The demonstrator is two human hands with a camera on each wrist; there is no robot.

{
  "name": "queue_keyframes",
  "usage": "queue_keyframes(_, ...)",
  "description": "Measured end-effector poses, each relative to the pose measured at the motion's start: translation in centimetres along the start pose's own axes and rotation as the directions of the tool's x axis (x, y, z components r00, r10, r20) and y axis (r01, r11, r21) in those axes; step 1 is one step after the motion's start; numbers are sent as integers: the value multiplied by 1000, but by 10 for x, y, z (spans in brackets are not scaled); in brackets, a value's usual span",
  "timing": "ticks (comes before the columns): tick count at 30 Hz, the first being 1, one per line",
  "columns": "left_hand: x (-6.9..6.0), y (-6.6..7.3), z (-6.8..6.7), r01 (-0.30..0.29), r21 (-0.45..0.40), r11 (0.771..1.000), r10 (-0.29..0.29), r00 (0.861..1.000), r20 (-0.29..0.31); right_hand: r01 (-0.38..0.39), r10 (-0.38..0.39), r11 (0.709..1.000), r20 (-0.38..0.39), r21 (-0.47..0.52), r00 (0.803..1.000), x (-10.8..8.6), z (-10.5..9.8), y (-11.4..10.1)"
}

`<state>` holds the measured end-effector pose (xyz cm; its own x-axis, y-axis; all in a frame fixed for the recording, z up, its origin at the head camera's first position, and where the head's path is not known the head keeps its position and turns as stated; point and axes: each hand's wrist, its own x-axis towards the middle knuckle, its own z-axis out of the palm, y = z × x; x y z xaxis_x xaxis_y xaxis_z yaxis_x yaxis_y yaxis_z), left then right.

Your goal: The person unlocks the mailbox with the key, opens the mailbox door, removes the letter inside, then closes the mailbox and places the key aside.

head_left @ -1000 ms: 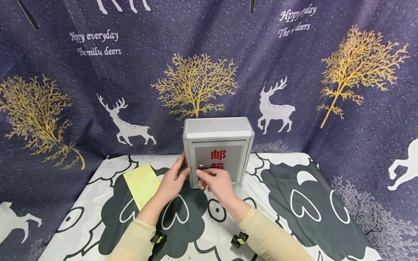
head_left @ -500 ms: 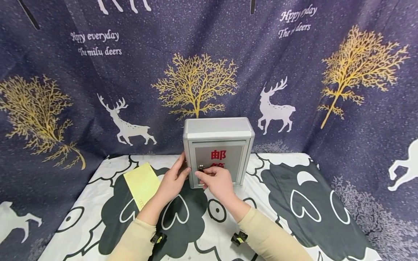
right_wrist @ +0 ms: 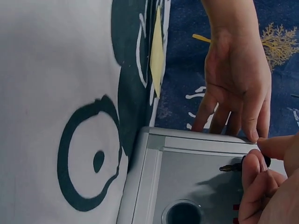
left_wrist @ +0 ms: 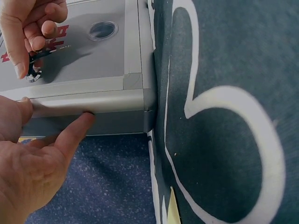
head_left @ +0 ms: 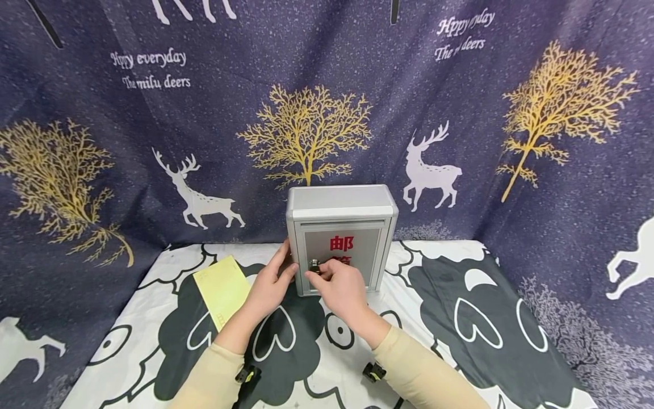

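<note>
A silver-grey metal mailbox (head_left: 341,203) with red characters on its front door stands upright on the cloth. My left hand (head_left: 272,284) rests against its left side, fingers fairly straight along the side and thumb at the front edge. At the lock (head_left: 314,263) on the door's left part, my right hand (head_left: 344,287) pinches a dark-headed key between thumb and fingers. In the right wrist view a spare key (right_wrist: 230,167) sticks out below the fingers. The pinched key's blade is hidden. The door is closed.
A yellow envelope (head_left: 222,287) lies on the cloth left of the mailbox, beside my left forearm. The table cover (head_left: 409,341) has a black-and-white cartoon print. Behind hangs a dark blue curtain (head_left: 327,57) with deer and trees. A round window (left_wrist: 103,31) sits low on the door.
My right hand has twisted slightly at the lock, and its fingers have shifted so more of the lock shows. The left hand, mailbox and envelope have stayed in place.
</note>
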<state>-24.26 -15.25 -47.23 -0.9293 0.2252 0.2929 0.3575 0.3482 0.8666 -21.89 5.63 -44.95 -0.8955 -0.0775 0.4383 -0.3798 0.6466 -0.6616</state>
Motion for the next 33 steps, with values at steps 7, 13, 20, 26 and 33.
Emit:
queue_keyframes(7, -1, -1, 0, -6, -9, 1000, 6, 1000, 1, 138, -150, 980, -77, -140, 986, -2, 2, 0)
queue_keyframes(13, -1, -1, 0, -9, -9, 1000, 9, 1000, -3, 154, -170, 975, -89, -160, 981, -2, 3, 1)
queue_keyframes(20, -1, -3, 0, -23, -6, 1000, 23, 1000, -12, 196, -217, 963, -103, -184, 971, -2, 3, 2)
queue_keyframes(26, 0, -1, -1, -23, -6, 1000, 23, 1000, -7, 238, -264, 954, -130, -183, 956, -2, 4, 4)
queue_keyframes(33, -1, 0, -1, -22, -12, 1000, 22, 1000, -3, 245, -270, 954, -137, -174, 953, -2, 5, 5)
